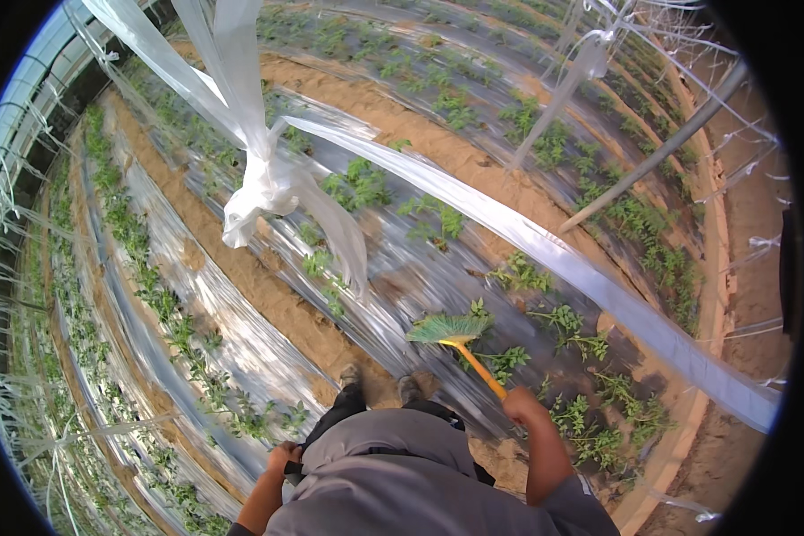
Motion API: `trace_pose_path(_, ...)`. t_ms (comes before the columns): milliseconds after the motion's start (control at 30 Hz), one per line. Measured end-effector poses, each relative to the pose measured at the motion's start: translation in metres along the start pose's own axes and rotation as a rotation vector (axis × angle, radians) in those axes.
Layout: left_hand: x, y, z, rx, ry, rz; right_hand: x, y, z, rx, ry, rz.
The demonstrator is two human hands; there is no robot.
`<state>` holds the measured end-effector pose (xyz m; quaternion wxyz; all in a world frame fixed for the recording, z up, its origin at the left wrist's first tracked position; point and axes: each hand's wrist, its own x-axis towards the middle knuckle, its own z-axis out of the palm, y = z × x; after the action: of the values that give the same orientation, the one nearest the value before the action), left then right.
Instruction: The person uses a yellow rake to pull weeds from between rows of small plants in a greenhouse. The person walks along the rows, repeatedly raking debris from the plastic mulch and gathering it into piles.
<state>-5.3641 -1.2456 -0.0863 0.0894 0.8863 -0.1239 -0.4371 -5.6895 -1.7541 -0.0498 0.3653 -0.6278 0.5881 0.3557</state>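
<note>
My right hand (524, 406) is closed around the orange handle of a small broom (449, 328) with green bristles. The broom head is held above the plastic-covered bed, close to leafy green plants (506, 362). At my left side, my left hand (285, 458) is by my hip with its fingers curled at a black item (295, 469); whether it grips this item cannot be made out. Knotted white plastic film (258, 187) hangs in front of me, and a long strip of it stretches down to the right.
Beds under silvery plastic mulch (241, 315) carry rows of plants, with bare soil paths (275, 295) between them. A slanting pole (656, 147) stands at the right, near strings and a raised edge (683, 442). My shoes are on the soil path.
</note>
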Motion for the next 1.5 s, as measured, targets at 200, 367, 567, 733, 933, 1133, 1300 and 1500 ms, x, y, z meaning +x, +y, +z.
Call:
trace_pose_path(200,0.017,0.028,-0.013,0.002,-0.004,0.047,0.023,0.035,0.024,0.405,-0.122,0.121)
trace_pose_path(367,0.023,0.03,-0.012,0.009,0.031,0.07,-0.034,0.028,-0.012,0.091,0.027,-0.101)
trace_pose_path(567,0.019,0.026,-0.001,0.029,0.013,0.048,-0.111,-0.071,-0.08,-0.379,0.279,-0.28)
trace_pose_path(733,-0.007,0.04,-0.006,-0.121,0.043,-0.035,-0.061,-0.162,-0.118,-0.364,0.23,-0.337)
trace_pose_path(933,-0.034,0.014,0.006,-0.099,0.137,-0.057,0.058,-0.197,-0.116,-0.17,0.292,-0.389)
trace_pose_path(1133,-0.06,-0.025,0.036,-0.041,0.036,-0.113,0.142,-0.183,-0.084,0.739,0.012,-0.117)
trace_pose_path(1300,-0.065,-0.075,0.085,-0.283,0.109,-0.138,0.167,-0.153,-0.062,0.744,0.007,0.036)
trace_pose_path(1500,-0.057,-0.002,0.027,-0.054,-0.008,-0.146,0.185,-0.085,-0.032,0.775,-0.016,0.015)
